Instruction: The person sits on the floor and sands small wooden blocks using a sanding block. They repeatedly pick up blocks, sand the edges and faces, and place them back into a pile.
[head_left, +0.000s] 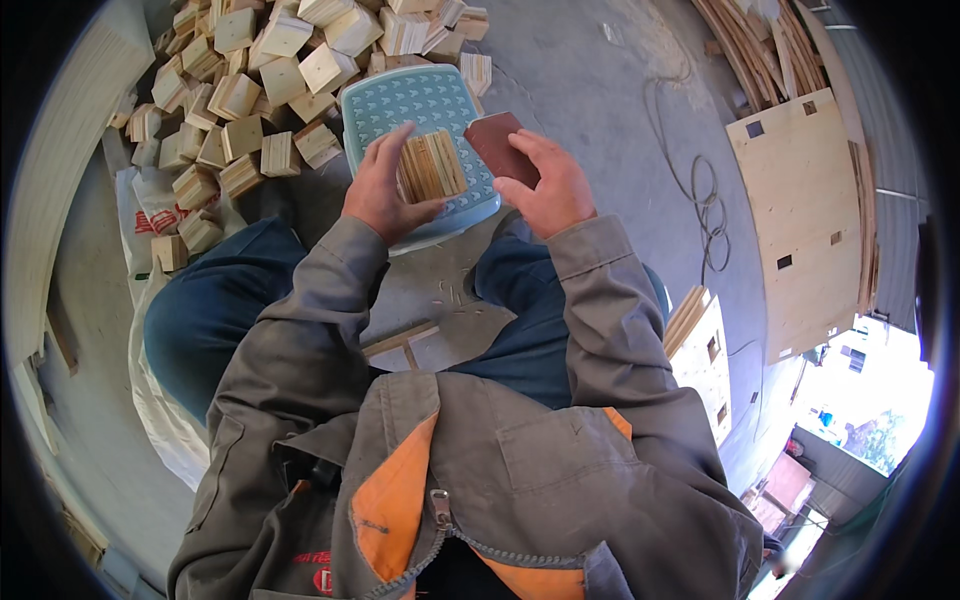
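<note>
The left hand (380, 190) is curving around a block of stacked plywood layers (435, 165), its fingers bending along the left side and its thumb reaching out below the near side. Thumb and fingers are standing wide apart, and I cannot tell how firmly they are pressing on the wood. The block is sitting on the light-blue plastic stool (400, 95), around the middle of the patterned top, with its layers running roughly from the far edge toward the near edge.

The right hand (557, 188) is pinching a flat reddish-brown rectangular piece (500, 145) between thumb and fingers, in a narrow grip. It is holding this piece tilted over the stool's right edge, just beside the block; part of the piece is reaching over the top and the rest is extending past the edge.

A heap of plywood blocks (240, 138) is spreading over the concrete floor (590, 90) outside the stool's far left corner. A white sack (165, 375) is lying near the left knee. Well to the right of the stool's right edge, a thin cable (710, 200) is looping beside a large plywood panel (805, 220) with square cutouts.
</note>
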